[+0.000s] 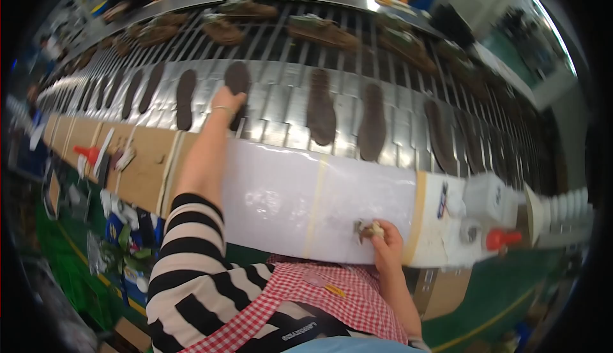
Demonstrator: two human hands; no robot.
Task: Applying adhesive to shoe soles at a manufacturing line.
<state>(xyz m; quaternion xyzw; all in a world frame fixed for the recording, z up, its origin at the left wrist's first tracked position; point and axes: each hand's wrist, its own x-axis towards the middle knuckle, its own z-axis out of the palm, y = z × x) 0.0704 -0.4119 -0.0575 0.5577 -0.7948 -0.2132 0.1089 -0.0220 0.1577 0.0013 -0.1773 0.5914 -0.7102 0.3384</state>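
Note:
My left hand (227, 102) reaches out over the metal slat conveyor (281, 94). Its thumb and fingers close on the lower part of a dark brown shoe sole (237, 77), one of a row lying there. Nearest on its left lies another sole (186, 99); to its right are a sole (321, 107) and one more (371, 122). Close to my body, my right hand (388, 245) pinches a small crumpled wad (370, 230), whitish and brown, perhaps a rag. That hand hovers over the white sheet-covered worktop (274, 193).
Brown shoes (322, 30) stand on the rails beyond the soles. At right on the ledge are a white plastic container (490, 196) and a red-tipped bottle (503, 238). A brush-like tool (103, 158) and a red funnel-shaped piece (87, 154) lie on the cardboard at left.

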